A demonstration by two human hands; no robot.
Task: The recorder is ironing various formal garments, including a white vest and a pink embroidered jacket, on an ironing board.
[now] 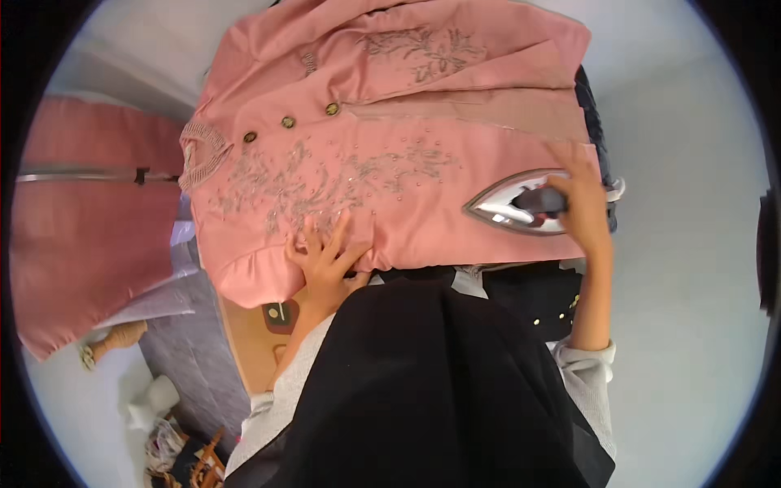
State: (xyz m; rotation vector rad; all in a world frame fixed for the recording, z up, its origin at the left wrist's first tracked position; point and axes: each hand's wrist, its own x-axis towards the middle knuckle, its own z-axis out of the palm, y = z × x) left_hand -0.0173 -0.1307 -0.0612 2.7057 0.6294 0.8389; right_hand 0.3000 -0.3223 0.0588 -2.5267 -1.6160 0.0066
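A pink long-sleeved garment (423, 114) with beaded embroidery and dark gold-rimmed buttons lies spread out before me. My left hand (329, 264) rests on its lower left part by the beading, fingers spread. My right hand (578, 203) grips the dark handle of a steam iron (508, 199), whose silver soleplate rim sits on the plain pink fabric at the right, pointing left.
Another pink garment (89, 252) hangs at the left beside a grey tiled floor (187, 358). Dark folded clothing (529, 301) lies under the near edge, over a tan board (248, 350). Assorted items (179, 447) sit low at left. Pale walls (683, 244) flank the work.
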